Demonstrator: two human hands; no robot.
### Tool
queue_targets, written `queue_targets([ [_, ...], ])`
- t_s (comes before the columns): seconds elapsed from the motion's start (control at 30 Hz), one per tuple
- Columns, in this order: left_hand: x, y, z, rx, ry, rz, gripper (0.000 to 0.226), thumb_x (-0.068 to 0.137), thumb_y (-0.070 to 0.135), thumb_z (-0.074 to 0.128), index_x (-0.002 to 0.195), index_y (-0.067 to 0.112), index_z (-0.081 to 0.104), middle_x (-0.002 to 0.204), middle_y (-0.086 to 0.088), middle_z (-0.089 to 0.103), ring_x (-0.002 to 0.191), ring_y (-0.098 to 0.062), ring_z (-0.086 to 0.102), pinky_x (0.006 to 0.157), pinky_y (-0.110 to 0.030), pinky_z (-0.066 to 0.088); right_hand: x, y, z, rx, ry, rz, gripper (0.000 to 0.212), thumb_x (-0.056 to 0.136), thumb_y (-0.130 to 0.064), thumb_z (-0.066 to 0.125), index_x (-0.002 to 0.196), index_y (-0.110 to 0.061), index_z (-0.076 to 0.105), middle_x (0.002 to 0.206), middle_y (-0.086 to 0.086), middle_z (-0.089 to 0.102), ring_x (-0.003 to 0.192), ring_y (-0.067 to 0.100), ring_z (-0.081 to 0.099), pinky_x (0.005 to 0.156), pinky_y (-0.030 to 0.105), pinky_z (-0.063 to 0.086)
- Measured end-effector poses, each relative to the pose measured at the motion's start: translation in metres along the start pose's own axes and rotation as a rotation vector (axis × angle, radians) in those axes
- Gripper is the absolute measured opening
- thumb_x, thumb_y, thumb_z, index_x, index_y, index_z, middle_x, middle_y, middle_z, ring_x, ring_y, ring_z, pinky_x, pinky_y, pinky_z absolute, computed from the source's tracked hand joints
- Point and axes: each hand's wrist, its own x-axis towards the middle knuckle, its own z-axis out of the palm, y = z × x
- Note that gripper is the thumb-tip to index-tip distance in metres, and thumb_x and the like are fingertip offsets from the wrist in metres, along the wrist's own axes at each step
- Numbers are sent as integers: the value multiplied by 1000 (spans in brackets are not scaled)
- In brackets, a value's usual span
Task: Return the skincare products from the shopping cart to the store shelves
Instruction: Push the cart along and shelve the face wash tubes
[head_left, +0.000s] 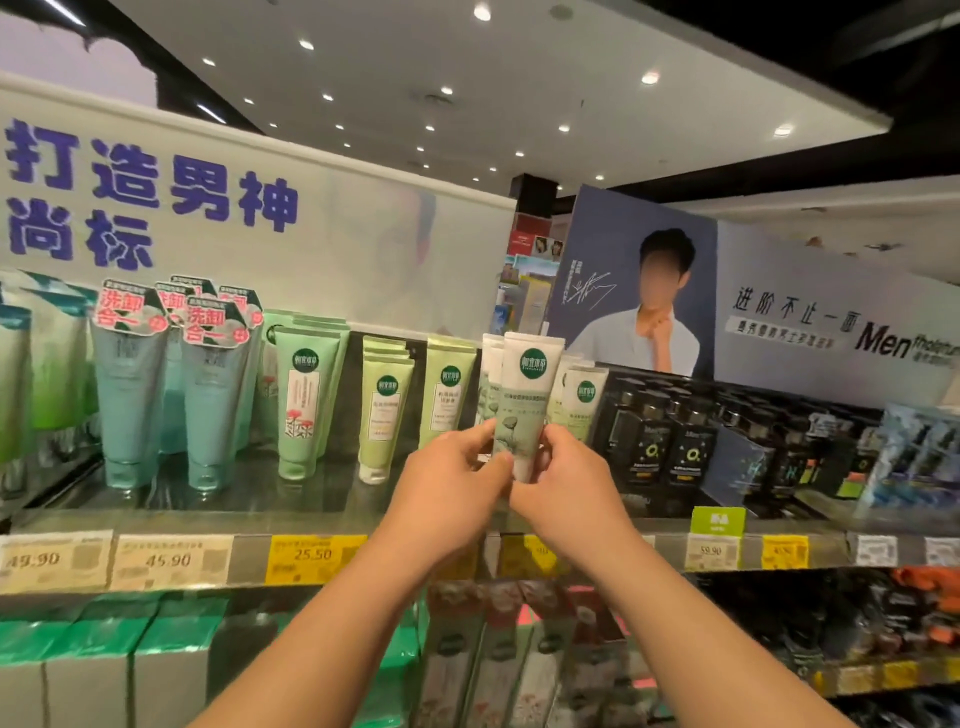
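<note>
Pale green and white, the tube (525, 410) you hold stands upright, cap end down, just above the front of the top shelf (249, 525). It has a white crimped top, a round dark green logo below that, and a soft green body printed with a faint flower drawing and small text too blurred to read. Your left hand (451, 480) pinches its lower left edge, thumb and fingertips curled onto it. Your right hand (563, 486) grips the lower right side, fingers wrapped toward the cap. The two hands touch each other under the tube.

Price tags (169, 561) in white and yellow line the shelf edge beneath your wrists. Just behind the tube stand matching white tubes (584, 400); to their left are light green tubes (384, 410), then blue tubes (132, 395) with pink labels. Black bottles (691, 447) fill the shelf on the right. Farther back, a poster (644, 291) showing a person rises behind them.
</note>
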Motion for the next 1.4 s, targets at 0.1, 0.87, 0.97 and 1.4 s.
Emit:
queue_targets([
  [0.1,11,-2,1,-12,-71,-25,43,96,37,56,137,49,59,96,19,77,84,1,70,78,-23,57,18,4,6,-59,-13,41,29,86,-20,73,111,-27,59,110,-5,69,94,13,65,71,22,49],
  [0.87,24,-3,10,125,-149,-81,41,97,48,57,135,34,60,104,10,75,90,-11,68,73,-28,51,41,23,30,-94,-25,111,37,92,-17,70,127,-14,58,124,6,65,110,24,61,94,35,54],
  [0.97,19,-2,6,151,-92,-89,56,96,50,58,146,25,53,116,6,73,104,-15,66,84,-30,51,39,23,23,-67,-28,115,46,90,-21,75,130,-14,54,112,3,67,96,18,61,75,26,47],
  [1.4,-28,15,4,-206,-48,107,61,76,66,69,132,44,63,108,22,74,103,7,67,102,-33,53,-37,53,-4,467,370,33,21,93,-25,73,111,-27,63,88,-8,67,70,-3,61,67,16,51],
])
